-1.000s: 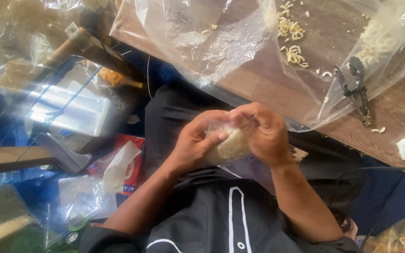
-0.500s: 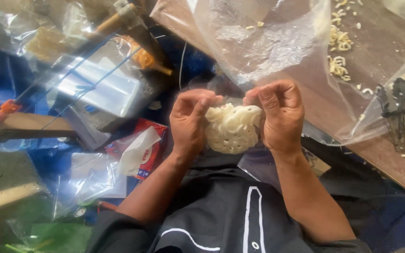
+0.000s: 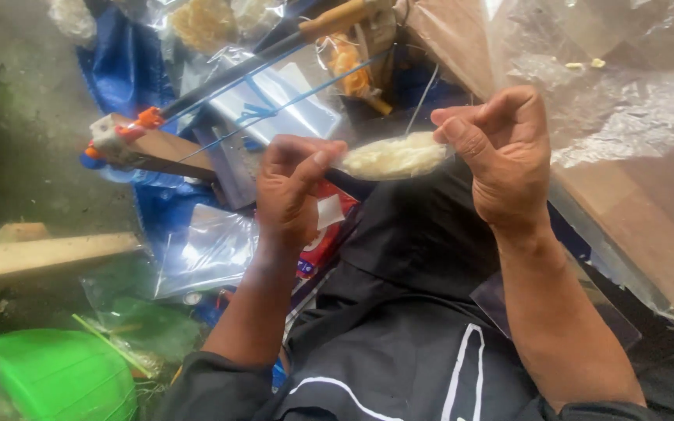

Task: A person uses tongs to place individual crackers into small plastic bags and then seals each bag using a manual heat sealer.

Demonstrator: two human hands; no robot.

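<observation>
Both your hands pinch one small clear bag of pale noodles, held flat above your lap.

Head view: your left hand (image 3: 294,191) grips its left end, your right hand (image 3: 501,152) its right end, the noodle bag (image 3: 395,156) stretched between them, with a wooden-handled tool (image 3: 220,78) and clear plastic bags (image 3: 208,249) beyond, a large plastic sheet (image 3: 633,117) at right.

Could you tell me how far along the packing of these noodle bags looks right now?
Done: the small clear bag already holds a pale noodle portion. In hand: the left hand and right hand pinch its two ends over the lap. Left: whether it is sealed cannot be told; loose noodle bits lie on the plastic sheet to the right.
</observation>
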